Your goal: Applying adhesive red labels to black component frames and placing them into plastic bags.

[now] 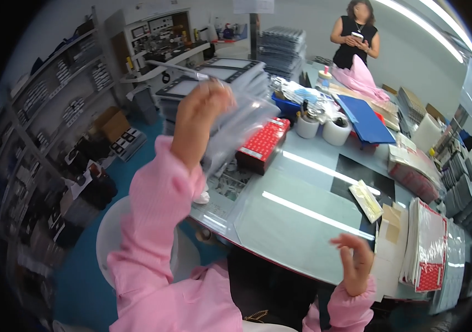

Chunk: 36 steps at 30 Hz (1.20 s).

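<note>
Up above the table's left edge, a bundle of clear plastic sleeves [236, 130] is held aloft. Left hand [200, 119] grips it, fingers closed round the upper part, pink sleeve [158, 221] raised. Just behind the bundle, on the table [291, 221] near its left edge, a red box [263, 145]. Right hand [355, 260] hovers over the near edge, empty, fingers spread and loosely curled. Beside it toward the right edge: a stack of red-and-white printed sheets [429, 249] and a small pale packet [366, 200]. Far end: two tape rolls [324, 128], a blue folder [366, 119]. Another person [355, 36] stands beyond the far edge.
</note>
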Each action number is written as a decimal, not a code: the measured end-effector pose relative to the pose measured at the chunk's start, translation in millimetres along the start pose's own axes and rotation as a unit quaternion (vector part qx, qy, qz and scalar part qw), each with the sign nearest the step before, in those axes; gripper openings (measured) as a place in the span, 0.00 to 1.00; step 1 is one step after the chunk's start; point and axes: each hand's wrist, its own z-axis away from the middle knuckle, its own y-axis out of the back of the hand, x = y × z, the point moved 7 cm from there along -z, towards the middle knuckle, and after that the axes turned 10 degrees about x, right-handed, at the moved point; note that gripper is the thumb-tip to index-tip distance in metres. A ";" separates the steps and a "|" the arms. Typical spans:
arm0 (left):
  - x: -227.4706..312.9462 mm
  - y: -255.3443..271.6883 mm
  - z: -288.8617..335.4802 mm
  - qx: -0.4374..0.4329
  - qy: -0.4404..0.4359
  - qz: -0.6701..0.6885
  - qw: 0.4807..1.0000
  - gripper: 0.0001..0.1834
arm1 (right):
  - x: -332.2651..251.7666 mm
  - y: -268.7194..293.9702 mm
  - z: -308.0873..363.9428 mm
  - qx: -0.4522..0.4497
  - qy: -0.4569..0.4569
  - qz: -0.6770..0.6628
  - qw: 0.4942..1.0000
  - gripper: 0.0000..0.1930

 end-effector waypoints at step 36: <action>-74.5 538.8 487.6 0.543 0.371 -0.414 0.630 0.13 | 100.5 78.2 -66.8 -0.065 -0.122 -0.444 0.885 0.43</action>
